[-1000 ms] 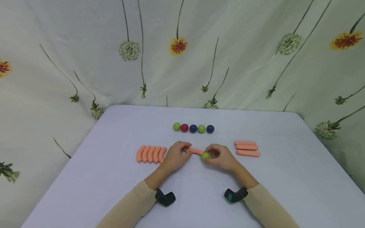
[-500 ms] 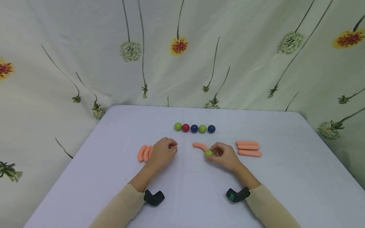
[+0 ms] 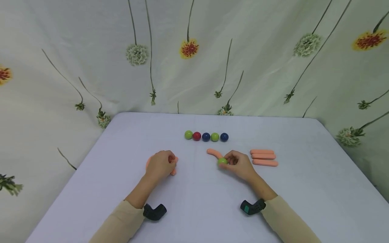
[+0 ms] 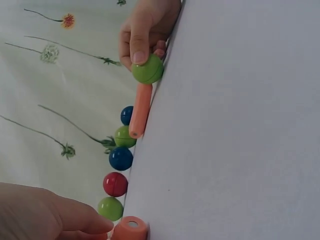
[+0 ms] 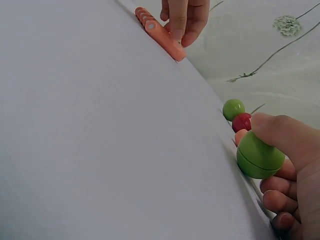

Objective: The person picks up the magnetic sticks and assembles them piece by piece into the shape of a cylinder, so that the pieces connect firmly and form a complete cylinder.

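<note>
In the head view my right hand (image 3: 241,165) pinches a green ball (image 3: 222,161) between thumb and fingers. One end of a curved orange rod (image 3: 213,152) meets that ball, and its free end points up and left. My left hand (image 3: 159,165) is over the row of curved orange rods at the left, hiding most of them. Its thumb and fingertips pinch the rightmost curved rod (image 5: 167,42), seen in the right wrist view. A grey disc marks the end of this rod in the left wrist view. Each wrist wears a black band device.
Behind the hands stands a row of balls: green (image 3: 188,135), red (image 3: 197,136), dark blue (image 3: 206,136), another green and another dark blue. To the right lie 3 straight orange rods (image 3: 265,163). A white cloth covers the table (image 3: 200,209); a flowered curtain (image 3: 267,50) hangs behind.
My left hand has let go of the middle curved rod and moved left onto the row of curved rods. The green ball and attached rod have shifted slightly in my right hand, the rod turning.
</note>
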The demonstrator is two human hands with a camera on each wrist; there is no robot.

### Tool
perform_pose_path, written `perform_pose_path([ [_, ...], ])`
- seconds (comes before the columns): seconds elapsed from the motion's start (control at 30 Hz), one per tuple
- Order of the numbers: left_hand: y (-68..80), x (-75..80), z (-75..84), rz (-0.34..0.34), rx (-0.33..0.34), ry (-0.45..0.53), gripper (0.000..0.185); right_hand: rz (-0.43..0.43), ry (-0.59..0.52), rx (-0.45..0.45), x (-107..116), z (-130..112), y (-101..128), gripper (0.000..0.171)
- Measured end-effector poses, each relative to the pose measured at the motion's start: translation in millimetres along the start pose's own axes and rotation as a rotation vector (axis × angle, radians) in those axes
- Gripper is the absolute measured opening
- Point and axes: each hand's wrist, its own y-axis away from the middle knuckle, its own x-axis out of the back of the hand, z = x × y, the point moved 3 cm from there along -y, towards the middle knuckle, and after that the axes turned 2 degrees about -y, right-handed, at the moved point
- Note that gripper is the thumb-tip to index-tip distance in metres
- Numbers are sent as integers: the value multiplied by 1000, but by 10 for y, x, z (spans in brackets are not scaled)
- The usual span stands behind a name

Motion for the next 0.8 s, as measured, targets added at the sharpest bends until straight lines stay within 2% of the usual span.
perform_pose_path([
  [0.2,21,-87,35,38,-38,-87,21,-5,-19,-5,0,-10,3,28],
  [0.37,37,-182,61,33,-59,-126,22,-6,-14,-11,-2,-37,4,26],
  [0.57,80,-184,105,61,-82,-182,16,-17,-10,-8,-20,-61,-7,26],
  [0.67,86,-187,125,54,-103,-183,16,-10,-6,-20,-15,-59,-3,27],
  [0.8,85,-208,135,42,-125,-130,17,-3,-6,-29,-2,-52,13,26],
])
